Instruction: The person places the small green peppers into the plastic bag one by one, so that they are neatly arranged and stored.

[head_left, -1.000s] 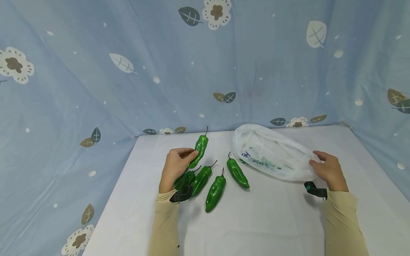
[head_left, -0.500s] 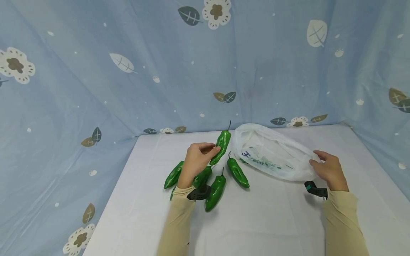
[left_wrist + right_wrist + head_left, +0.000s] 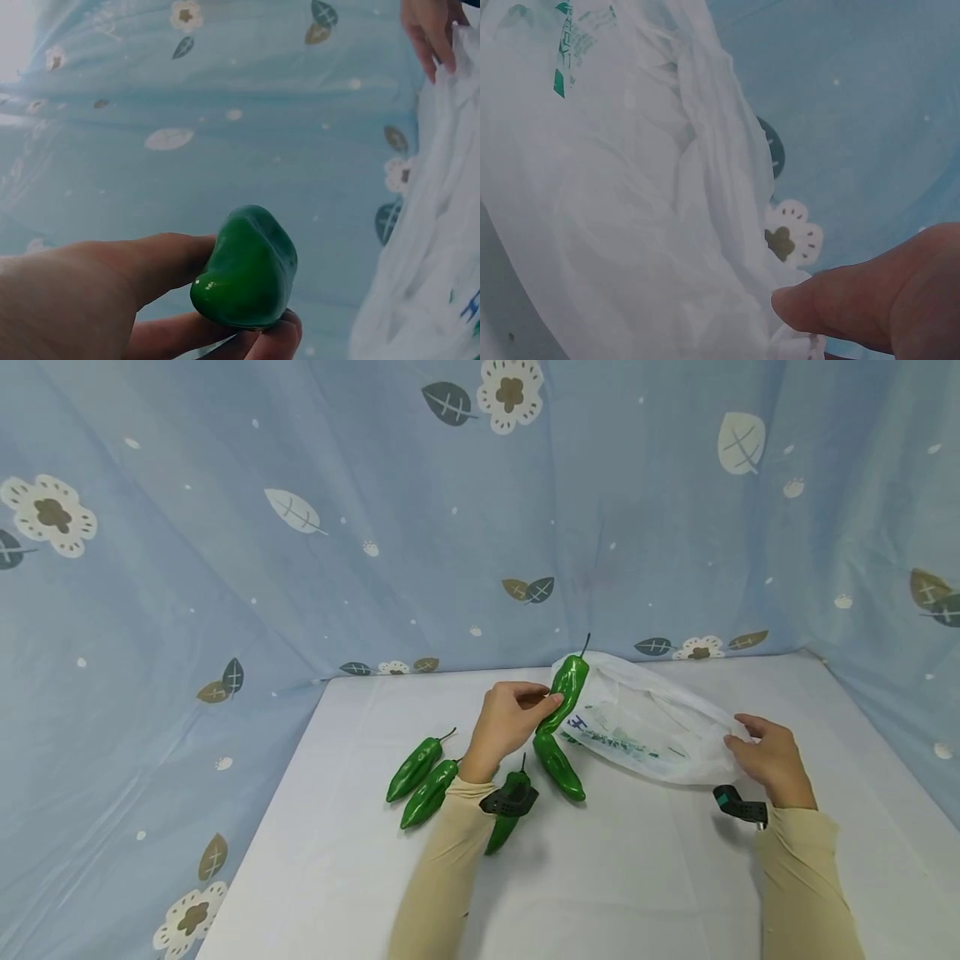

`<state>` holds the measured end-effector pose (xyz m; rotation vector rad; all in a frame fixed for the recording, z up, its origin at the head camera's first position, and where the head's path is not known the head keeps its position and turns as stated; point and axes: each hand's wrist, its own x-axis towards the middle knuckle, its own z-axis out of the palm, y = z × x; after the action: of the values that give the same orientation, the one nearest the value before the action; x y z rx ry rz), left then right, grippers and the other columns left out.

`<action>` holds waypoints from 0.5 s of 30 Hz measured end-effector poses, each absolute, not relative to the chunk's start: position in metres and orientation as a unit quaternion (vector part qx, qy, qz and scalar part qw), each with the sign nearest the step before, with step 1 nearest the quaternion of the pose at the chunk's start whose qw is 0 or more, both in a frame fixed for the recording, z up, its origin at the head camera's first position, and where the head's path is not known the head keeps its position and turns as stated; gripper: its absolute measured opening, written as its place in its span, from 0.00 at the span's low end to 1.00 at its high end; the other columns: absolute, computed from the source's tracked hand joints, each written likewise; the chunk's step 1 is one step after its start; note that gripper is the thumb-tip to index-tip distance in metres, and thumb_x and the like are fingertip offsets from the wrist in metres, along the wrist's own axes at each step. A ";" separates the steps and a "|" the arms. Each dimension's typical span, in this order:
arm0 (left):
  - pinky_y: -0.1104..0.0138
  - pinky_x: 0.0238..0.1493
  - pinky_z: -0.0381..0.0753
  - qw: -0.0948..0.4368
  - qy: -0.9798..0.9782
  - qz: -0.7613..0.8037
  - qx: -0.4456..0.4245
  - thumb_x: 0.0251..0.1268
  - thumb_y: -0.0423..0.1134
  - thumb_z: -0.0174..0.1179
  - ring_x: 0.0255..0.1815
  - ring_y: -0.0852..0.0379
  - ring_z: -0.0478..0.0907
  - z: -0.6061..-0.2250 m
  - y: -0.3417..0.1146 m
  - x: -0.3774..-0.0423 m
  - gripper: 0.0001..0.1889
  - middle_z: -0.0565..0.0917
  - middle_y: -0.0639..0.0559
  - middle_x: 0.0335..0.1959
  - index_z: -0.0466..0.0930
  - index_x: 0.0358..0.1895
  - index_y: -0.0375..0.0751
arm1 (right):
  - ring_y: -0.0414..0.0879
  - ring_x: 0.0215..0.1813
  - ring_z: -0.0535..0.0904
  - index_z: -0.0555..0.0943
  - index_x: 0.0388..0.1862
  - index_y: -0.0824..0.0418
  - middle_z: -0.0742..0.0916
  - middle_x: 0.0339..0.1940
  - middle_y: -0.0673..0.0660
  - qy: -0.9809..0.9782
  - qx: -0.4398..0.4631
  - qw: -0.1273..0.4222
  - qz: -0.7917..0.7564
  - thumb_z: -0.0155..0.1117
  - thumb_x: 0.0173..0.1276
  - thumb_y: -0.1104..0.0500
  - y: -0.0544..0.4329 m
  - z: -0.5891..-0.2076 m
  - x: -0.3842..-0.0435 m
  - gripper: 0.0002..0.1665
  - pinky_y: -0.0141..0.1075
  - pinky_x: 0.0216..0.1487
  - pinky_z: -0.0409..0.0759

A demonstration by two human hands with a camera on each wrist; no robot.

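My left hand pinches a long green pepper between thumb and fingers, stem pointing up, in front of the left end of a white plastic bag. The left wrist view shows the blunt end of this green pepper between the thumb and fingers. At the bag's right end, my right hand pinches the bag's edge; the thumb presses on the plastic in the right wrist view. Just below the held pepper lies another green pepper on the table.
Two green peppers lie side by side left of my left arm. One more pepper is partly hidden under the black wrist camera. A white cloth covers the table; a blue patterned curtain hangs behind.
My left hand has carried the green pepper to the right, from above the left peppers to the bag's left end. The right hand and the bag have stayed put.
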<state>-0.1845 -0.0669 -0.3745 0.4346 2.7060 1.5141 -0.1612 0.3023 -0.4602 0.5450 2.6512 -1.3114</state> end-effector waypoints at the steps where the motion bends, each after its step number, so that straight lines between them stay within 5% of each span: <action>1: 0.58 0.55 0.87 0.008 0.865 0.483 0.138 0.72 0.47 0.66 0.54 0.48 0.88 -0.375 -0.064 -0.185 0.19 0.90 0.43 0.53 0.87 0.57 0.37 | 0.81 0.76 0.59 0.52 0.82 0.72 0.57 0.79 0.83 0.879 0.181 0.068 -0.437 0.48 0.80 0.58 0.302 -0.460 -0.161 0.38 0.71 0.71 0.67; 15: 0.68 0.51 0.86 0.017 0.866 0.474 0.162 0.73 0.48 0.66 0.50 0.54 0.89 -0.391 -0.027 -0.192 0.19 0.91 0.46 0.50 0.88 0.55 0.39 | 0.80 0.77 0.58 0.52 0.82 0.72 0.56 0.80 0.82 0.877 0.181 0.070 -0.440 0.48 0.80 0.57 0.303 -0.462 -0.162 0.39 0.71 0.71 0.66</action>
<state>-0.1916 -0.0266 -0.3911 0.5049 2.6905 1.4719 -0.1616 0.3026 -0.4620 0.5447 2.6374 -1.3252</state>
